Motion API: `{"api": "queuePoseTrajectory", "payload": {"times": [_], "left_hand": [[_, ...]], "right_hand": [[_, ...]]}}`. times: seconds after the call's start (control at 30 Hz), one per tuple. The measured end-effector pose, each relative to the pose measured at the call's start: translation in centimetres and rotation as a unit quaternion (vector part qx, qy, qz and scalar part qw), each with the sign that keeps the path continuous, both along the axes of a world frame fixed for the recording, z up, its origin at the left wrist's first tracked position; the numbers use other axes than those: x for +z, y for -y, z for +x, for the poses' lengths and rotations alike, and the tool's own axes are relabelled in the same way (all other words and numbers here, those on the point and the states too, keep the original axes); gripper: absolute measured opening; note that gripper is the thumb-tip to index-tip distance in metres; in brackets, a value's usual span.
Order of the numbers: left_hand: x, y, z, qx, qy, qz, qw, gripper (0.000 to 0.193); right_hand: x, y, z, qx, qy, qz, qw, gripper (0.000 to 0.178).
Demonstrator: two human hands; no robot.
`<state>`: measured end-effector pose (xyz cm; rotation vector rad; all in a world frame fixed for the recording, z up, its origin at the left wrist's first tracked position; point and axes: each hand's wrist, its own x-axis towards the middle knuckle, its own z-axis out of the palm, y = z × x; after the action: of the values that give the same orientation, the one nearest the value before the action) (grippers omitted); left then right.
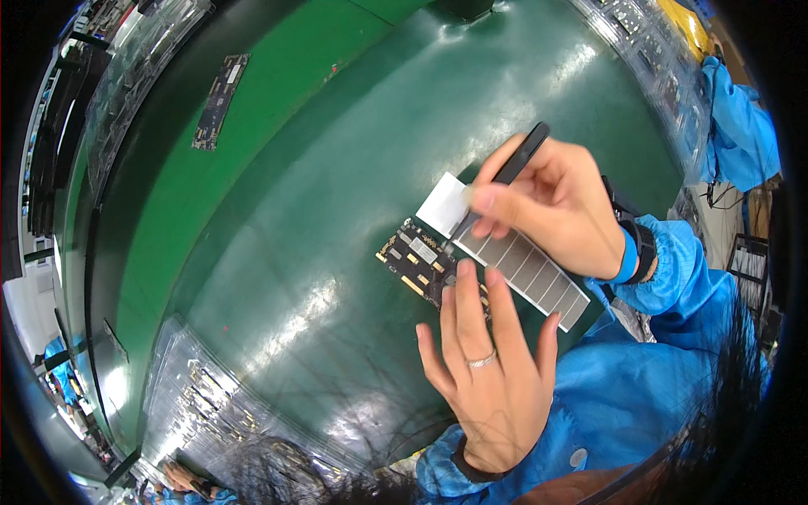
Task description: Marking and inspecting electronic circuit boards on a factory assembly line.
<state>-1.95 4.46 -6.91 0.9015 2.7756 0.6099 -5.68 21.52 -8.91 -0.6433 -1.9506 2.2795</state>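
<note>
A dark printed circuit board [412, 259] lies on the green mat in front of me. The fingertips of my left hand [491, 362] rest on its near end, fingers stretched out and hiding that part; a ring is on one finger. My right hand [551, 198] pinches black tweezers [523, 153], whose lower end points down at the board's right edge, slightly blurred. Whether the tips hold anything is too small to tell. Under and beside my right hand lies a strip of grey rectangular stickers [523, 276] on white backing, its far end bare white [443, 204].
Another circuit board [220, 103] lies on the bright green belt at the far left. Clear plastic trays with parts [202, 404] stand at the lower left, and more trays [648, 63] at the upper right. A blue sleeve [741, 126] shows at the right; another person's hand [187, 480] is at the lower left.
</note>
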Motion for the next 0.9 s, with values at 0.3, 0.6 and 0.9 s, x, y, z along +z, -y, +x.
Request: {"api": "queuePoseTrajectory", "payload": {"times": [0.3, 0.6, 0.9], "left_hand": [[-0.9, 1.7, 0.3, 0.04, 0.061, -0.048, 0.996, 0.087], [-1.1, 1.8, 0.5, 0.035, 0.067, -0.042, 0.996, 0.091], [-1.0, 1.7, 0.5, 0.035, 0.064, -0.05, 0.996, 0.093]], "right_hand": [[-1.8, 2.7, -0.4, 0.045, -0.037, -0.015, 0.998, 0.013], [-1.3, 2.9, -0.3, 0.049, -0.016, 0.015, 0.999, 0.011], [-1.5, 2.8, -0.3, 0.052, -0.023, 0.019, 0.998, 0.013]]}}
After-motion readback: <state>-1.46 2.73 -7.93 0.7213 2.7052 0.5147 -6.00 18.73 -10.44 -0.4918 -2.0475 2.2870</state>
